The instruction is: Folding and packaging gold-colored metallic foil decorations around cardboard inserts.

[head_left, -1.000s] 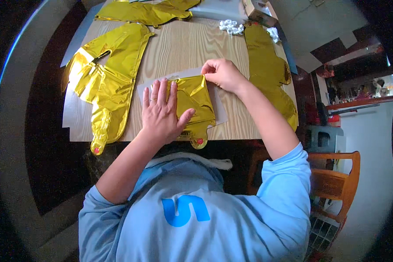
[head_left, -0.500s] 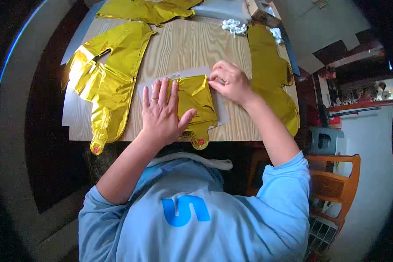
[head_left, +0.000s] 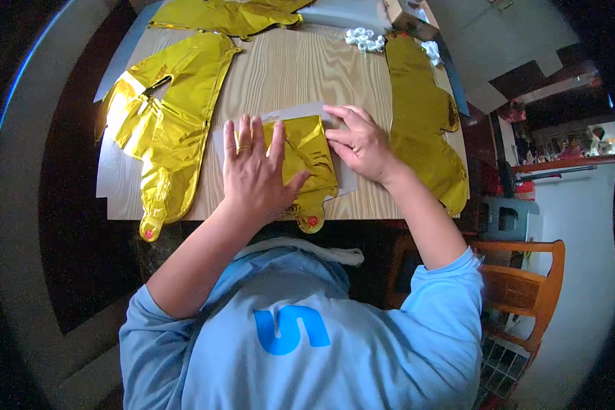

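A folded gold foil balloon (head_left: 314, 154) lies on a pale grey card sheet (head_left: 345, 179) at the table's near edge. Its rounded tail with a red spot hangs toward me, past the edge. My left hand (head_left: 253, 160), a ring on one finger, is spread flat over the balloon's left part and hides it. At the right side, my right hand (head_left: 362, 143) rests on the sheet by the balloon's upper right corner. Its index finger and thumb are apart, the other fingers curled, and I see nothing held between them.
Flat gold foil balloons lie at the left (head_left: 174, 116), the right (head_left: 420, 116) and the far side (head_left: 232, 17) of the wooden table (head_left: 287, 68). White curled ribbon pieces (head_left: 364, 39) and an open box (head_left: 411, 17) sit far right. A wooden chair (head_left: 519, 287) stands right of me.
My right hand's index finger has straightened away from the thumb, toward the sheet's upper corner. My left hand stays flat on the balloon, its fingers shifted slightly.
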